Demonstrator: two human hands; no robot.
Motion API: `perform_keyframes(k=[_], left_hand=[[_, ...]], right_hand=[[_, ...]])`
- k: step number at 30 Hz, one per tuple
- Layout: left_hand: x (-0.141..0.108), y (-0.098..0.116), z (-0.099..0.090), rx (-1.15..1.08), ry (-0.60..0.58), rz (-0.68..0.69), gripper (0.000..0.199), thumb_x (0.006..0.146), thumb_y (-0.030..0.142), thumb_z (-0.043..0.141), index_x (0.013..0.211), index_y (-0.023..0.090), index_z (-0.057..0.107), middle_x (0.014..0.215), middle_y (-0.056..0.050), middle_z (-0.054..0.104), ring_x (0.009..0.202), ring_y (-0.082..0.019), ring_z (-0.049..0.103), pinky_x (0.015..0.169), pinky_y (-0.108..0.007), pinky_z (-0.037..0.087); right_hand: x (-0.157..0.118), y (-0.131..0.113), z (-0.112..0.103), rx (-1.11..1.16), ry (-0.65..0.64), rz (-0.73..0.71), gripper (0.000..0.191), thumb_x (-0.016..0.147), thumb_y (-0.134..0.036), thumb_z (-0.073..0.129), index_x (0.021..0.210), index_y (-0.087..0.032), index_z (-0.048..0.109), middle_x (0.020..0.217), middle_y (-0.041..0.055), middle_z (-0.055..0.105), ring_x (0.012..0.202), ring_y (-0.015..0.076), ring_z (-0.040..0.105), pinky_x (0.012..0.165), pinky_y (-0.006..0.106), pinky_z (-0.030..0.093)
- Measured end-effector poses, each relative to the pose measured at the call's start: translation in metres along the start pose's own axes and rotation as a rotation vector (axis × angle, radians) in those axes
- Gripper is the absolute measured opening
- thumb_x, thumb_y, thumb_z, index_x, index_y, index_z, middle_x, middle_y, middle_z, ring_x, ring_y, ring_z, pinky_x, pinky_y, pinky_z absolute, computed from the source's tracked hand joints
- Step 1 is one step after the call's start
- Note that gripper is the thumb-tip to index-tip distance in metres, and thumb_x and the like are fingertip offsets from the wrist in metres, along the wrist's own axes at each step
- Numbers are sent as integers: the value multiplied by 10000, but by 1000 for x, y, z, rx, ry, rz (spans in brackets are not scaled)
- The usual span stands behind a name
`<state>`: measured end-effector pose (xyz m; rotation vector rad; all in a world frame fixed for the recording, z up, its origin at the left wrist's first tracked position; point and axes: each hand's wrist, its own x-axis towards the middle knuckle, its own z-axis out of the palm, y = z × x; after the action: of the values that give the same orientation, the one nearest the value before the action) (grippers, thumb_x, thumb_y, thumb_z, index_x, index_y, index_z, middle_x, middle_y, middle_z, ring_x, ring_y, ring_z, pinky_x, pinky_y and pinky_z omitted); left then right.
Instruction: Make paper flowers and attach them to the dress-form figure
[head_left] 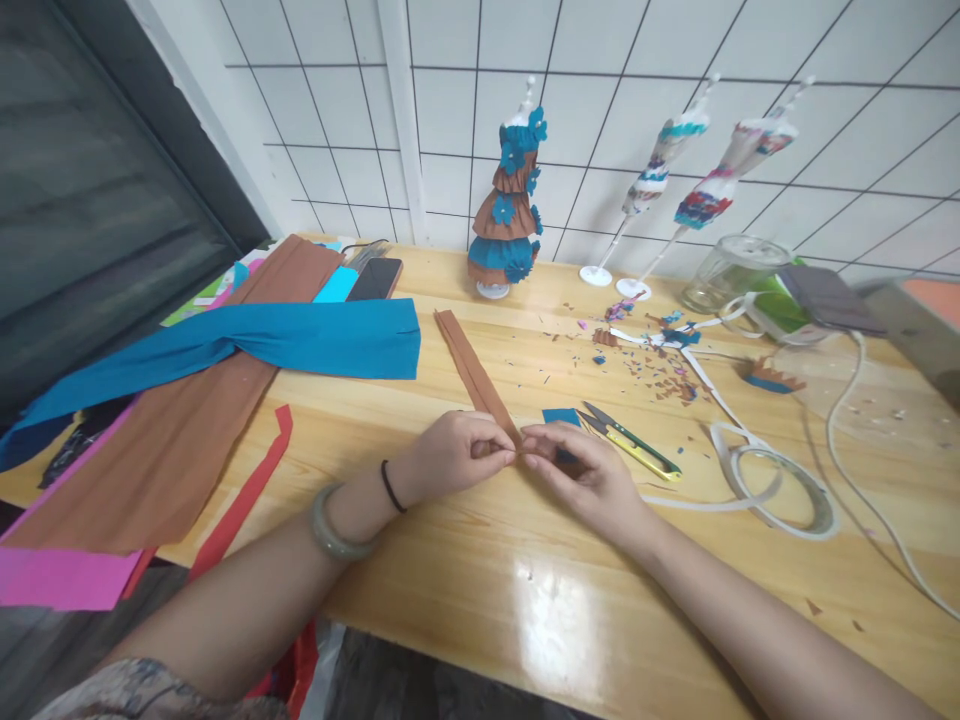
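Note:
A folded strip of brown crepe paper [472, 370] runs across the wooden table toward me. Its near end is pinched between the fingertips of my left hand [457, 455] and my right hand [581, 465], which almost meet. Just beyond my right hand lies a small blue paper piece [561, 416], partly covered by the fingers. Beside it rest yellow-and-green thread snips [634, 445], with dark blades pointing away to the left. Further back stands a small dress form [506, 215] in tiered brown and blue paper with blue flowers.
Blue crepe paper [330, 340] lies over a wide brown sheet [165, 450] at left, near a phone [377, 279]. White tape rolls [821, 515], paper scraps [679, 385], a glass jar [739, 270] and a cable [832, 430] occupy the right. Two slim dress forms [664, 165] stand by the tiled wall.

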<state>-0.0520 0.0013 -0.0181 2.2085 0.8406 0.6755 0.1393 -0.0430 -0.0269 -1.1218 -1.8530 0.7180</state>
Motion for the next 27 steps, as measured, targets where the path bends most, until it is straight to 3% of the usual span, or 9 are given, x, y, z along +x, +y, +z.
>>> perform_keyframes(k=[6,11,17,21,27], left_hand=[[0,-3,1,7,-9,25,174,795,243,529,752,151,669,583,6,521,558,-92,444,533,-198,352],[1,-4,0,-45,-13,5,156,783,248,553,811,153,673,636,-7,560,575,-93,457,531,-194,359],[2,-5,-1,-98,-9,-52,155,780,218,532,739,152,666,634,-6,567,584,-93,471,531,-194,365],[2,-6,-2,-165,-6,-105,149,767,214,533,734,144,660,673,-16,594,598,-96,502,540,-195,389],[2,-4,1,-412,-4,-223,209,757,187,535,935,129,628,783,-41,630,662,-100,559,593,-196,442]], right_hand=[[0,-1,0,45,-43,18,169,815,-195,551,965,-211,629,812,47,653,647,135,582,601,266,488],[0,2,1,39,-10,81,125,813,-237,564,902,-203,645,850,67,674,630,139,584,600,283,494],[0,6,1,43,9,104,159,802,-248,580,945,-198,628,906,78,660,671,146,602,636,288,506],[0,6,0,64,-19,158,126,816,-270,560,904,-195,611,804,56,648,661,153,602,606,270,499],[-1,8,0,87,-46,160,78,830,-244,544,874,-205,595,746,27,618,649,143,581,613,261,476]])
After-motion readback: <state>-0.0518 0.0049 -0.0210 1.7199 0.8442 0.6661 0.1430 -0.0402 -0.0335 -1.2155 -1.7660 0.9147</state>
